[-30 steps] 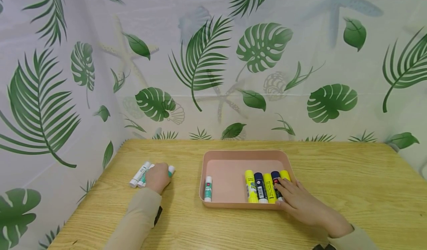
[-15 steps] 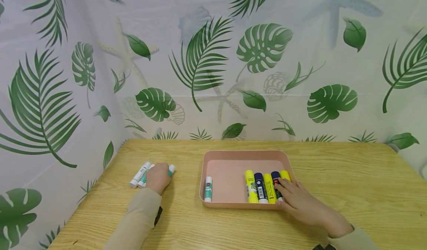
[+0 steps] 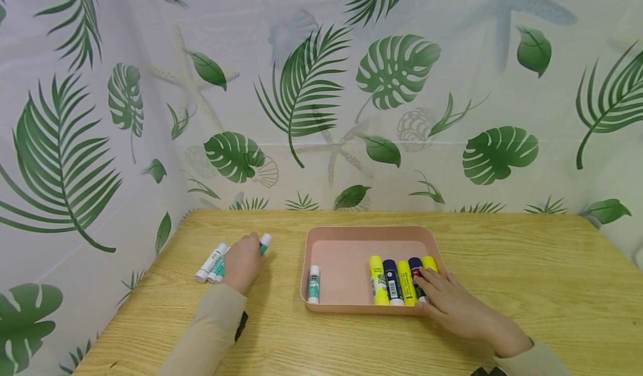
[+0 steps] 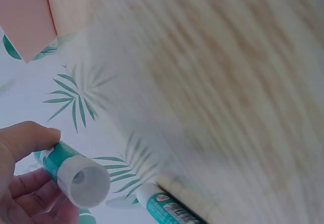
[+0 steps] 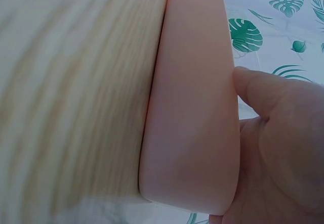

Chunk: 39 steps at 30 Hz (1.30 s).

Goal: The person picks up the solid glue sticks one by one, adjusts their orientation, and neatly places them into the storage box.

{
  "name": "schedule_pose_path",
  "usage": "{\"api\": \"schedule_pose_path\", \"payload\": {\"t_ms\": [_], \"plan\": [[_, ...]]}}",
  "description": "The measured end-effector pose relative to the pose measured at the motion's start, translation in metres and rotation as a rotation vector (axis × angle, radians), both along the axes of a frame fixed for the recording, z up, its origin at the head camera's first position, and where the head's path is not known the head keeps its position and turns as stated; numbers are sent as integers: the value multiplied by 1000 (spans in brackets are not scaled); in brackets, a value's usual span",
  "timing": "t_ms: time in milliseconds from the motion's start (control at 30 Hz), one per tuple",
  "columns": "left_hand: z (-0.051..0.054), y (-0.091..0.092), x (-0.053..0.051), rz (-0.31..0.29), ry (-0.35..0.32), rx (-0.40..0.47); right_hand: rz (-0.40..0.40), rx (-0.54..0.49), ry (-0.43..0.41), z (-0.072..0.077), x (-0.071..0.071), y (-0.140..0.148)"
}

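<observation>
In my left hand (image 3: 243, 263) is a teal-and-white glue stick (image 4: 59, 161), pinched between thumb and fingers and tilted just off the table, its white end facing the left wrist camera. Other white and teal glue sticks (image 3: 210, 263) lie just left of that hand, partly hidden by it. My right hand (image 3: 454, 306) rests over the front right corner of a pink tray (image 3: 359, 309), fingers extended above the sticks there and thumb at the rim. Inside the tray, yellow and navy glue sticks (image 3: 393, 283) stand in a row at the right; a small teal-and-white glue stick (image 3: 313, 284) lies at the left wall.
The wooden table (image 3: 281, 337) runs back to a white curtain (image 3: 311, 186) printed with green leaves, which also closes off the left side. Bare tray floor (image 3: 344, 270) shows between the small stick and the row.
My left hand has lifted slightly and shifted right and away from me, bringing the pinched glue stick with it, apart from the others. The right hand and tray have stayed still.
</observation>
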<state>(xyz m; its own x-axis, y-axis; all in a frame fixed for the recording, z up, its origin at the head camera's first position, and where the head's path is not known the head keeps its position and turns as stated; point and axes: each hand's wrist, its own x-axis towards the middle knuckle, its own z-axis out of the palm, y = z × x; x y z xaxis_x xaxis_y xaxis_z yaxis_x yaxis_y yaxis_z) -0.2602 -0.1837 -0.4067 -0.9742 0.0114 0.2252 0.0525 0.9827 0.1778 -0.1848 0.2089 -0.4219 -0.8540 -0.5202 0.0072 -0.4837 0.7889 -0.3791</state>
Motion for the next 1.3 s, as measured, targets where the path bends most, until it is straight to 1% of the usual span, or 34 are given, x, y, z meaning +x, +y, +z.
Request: {"api": "schedule_pose_path", "payload": {"t_ms": [167, 300, 467, 633, 833, 967, 1033, 1300], "plan": [[4, 4, 2, -10, 65, 9, 1, 2, 4, 0, 0, 0], [8, 8, 3, -22, 107, 0, -1, 0, 4, 0, 0, 0], [15, 14, 7, -51, 130, -29, -3, 4, -6, 1, -1, 0], [20, 22, 11, -100, 202, -54, -5, 5, -12, 2, -1, -1], [24, 35, 13, -127, 274, -112, -9, -10, -23, 3, 0, -1], [26, 45, 15, -149, 313, -129, -19, -16, -28, 3, 1, -2], [27, 50, 15, -157, 310, -131, -21, -17, -29, 3, 1, -1], [34, 71, 16, -166, 236, -117, -13, -8, -15, 2, -1, -1]]}}
